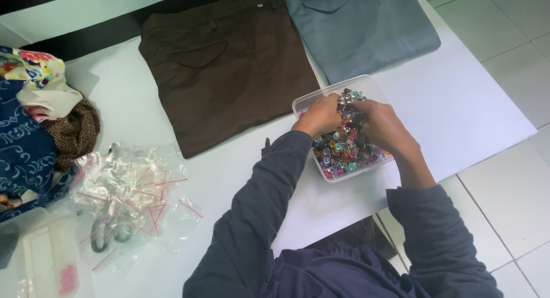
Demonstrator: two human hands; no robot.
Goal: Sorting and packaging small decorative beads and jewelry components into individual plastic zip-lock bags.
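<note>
Both hands work inside the clear rectangular plastic box (302, 103) of small multicoloured shiny buttons (344, 152) on the white tabletop (458, 103). Left hand (318, 116) and right hand (382, 125) are curled; grip contents cannot be determined. Risk: side pressure may tip the box, scattering buttons.

Clear red-striped bags (134, 189), table's left
</note>
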